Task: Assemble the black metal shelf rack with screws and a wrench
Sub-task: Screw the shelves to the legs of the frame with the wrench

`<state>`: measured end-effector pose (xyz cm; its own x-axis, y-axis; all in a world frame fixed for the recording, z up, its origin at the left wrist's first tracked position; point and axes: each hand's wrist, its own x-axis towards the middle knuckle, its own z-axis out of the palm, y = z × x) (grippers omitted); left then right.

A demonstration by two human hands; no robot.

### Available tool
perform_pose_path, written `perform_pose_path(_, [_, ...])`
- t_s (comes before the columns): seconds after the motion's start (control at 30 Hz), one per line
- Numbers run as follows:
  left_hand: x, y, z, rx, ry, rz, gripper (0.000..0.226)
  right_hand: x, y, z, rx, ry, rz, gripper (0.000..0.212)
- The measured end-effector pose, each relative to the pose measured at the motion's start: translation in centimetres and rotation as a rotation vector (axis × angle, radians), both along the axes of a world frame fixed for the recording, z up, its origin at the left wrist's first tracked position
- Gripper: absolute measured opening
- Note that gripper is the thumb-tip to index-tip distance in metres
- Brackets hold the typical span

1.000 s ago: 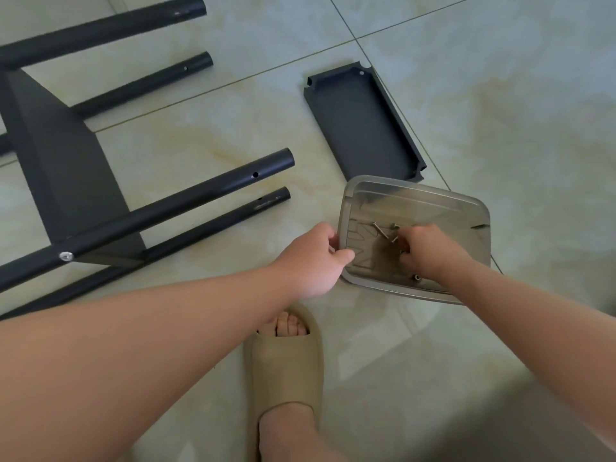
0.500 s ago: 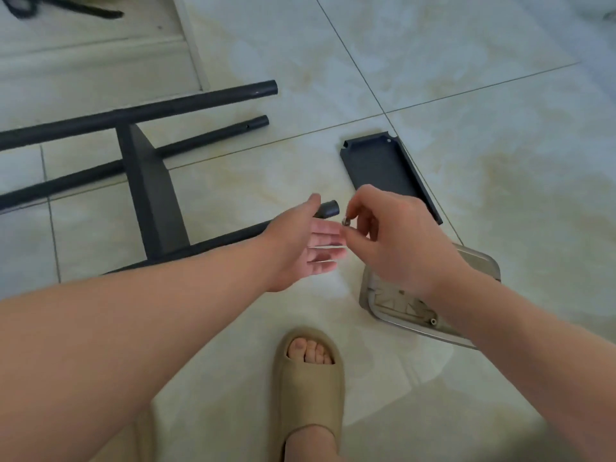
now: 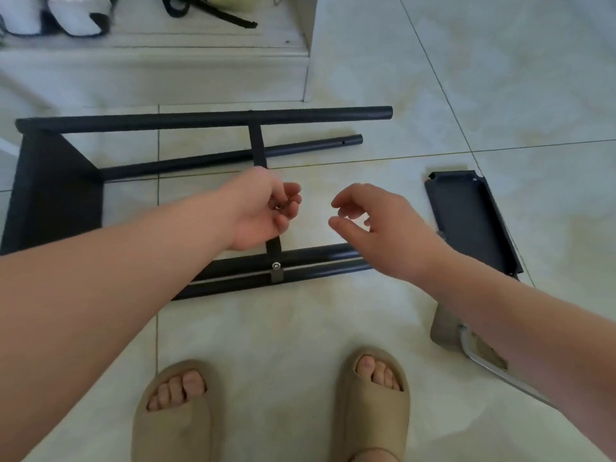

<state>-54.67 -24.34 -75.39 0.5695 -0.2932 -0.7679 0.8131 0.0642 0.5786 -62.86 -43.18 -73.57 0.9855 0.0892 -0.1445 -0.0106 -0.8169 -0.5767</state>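
The black metal shelf rack (image 3: 206, 119) lies on its side on the tiled floor, with long round tubes, a wide panel at the left and a thin cross strip in the middle. A silver screw head (image 3: 276, 265) sits where the strip meets the near tubes. My left hand (image 3: 263, 210) hovers over the strip, fingers curled around small silver screws (image 3: 277, 205). My right hand (image 3: 373, 225) is just to its right, fingers loosely apart, holding nothing. A loose black shelf panel (image 3: 470, 221) lies at the right.
A clear plastic tray (image 3: 445, 331) sits at the right, mostly hidden by my right forearm. My feet in tan slippers (image 3: 176, 415) stand at the bottom. A white step with shoes (image 3: 50, 15) and a black strap runs along the back.
The right hand took screws from the tray, passed them to the left palm and pulled away. The left hand closed on them. My view swung left and up, so the whole rack shows.
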Motion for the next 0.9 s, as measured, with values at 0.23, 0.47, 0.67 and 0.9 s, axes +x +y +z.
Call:
perform_pose_path(0.23, [1.1, 5.6, -3.3, 0.231, -0.096, 0.086, 0.031, 1.3, 3.2, -4.1, -0.258, 0.341, 0.281, 0.040])
perform_pose_path(0.47, [0.2, 6.0, -6.1, 0.288, -0.166, -0.284, 0.022, 2.3, 4.4, -5.8, -0.221, 0.325, 0.305, 0.034])
perform_pose_path(0.67, [0.5, 4.9, -7.1, 0.365, -0.295, -0.623, 0.017, 2.3, 4.7, -7.1, -0.148, 0.220, 0.276, 0.084])
perform_pose_path(0.9, [0.6, 4.9, -7.1, 0.416, -0.314, -0.781, 0.010, 3.7, 4.8, -7.7, -0.276, 0.070, 0.517, 0.102])
